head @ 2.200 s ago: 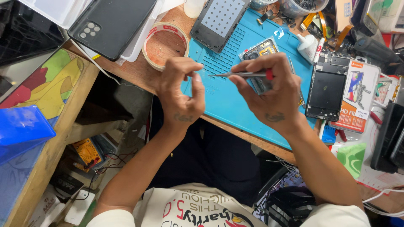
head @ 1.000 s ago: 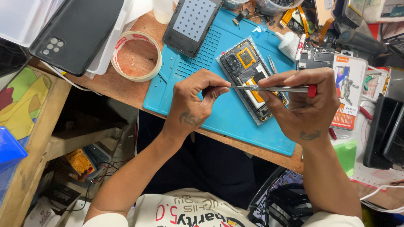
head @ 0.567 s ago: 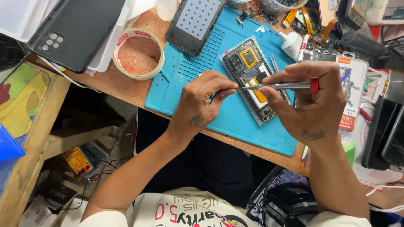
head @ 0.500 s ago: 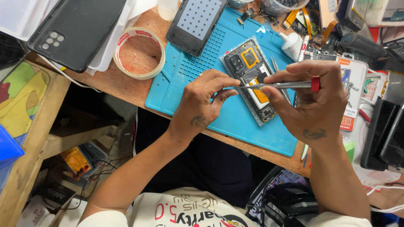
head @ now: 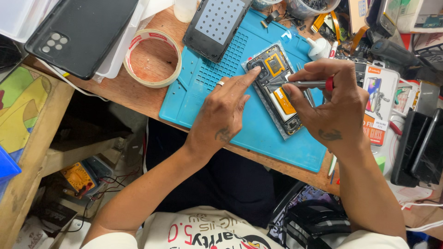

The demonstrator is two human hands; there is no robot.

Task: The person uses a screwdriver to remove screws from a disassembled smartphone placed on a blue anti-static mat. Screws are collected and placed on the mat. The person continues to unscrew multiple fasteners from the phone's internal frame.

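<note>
Opened phone (head: pixel 277 90), back cover off: dark frame, orange-yellow parts exposed, lying diag. on blue mat (head: pixel 217 87) on tabletop (head: pixel 152 99). Left hand (head: pixel 226 113): index finger extended, tip pressing phone's top corner nr camera, holding nothing. Right hand (head: pixel 330 103): fingers pinched round screwdriver (head: pixel 300 84) (red band on shaft), tip over phone's middle. Tape roll (head: pixel 152 57) left of mat.

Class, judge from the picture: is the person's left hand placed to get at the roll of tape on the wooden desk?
Probably yes. The left hand rests a fingertip on the opened phone, and the roll of tape lies beside the blue mat with nothing between.
</note>
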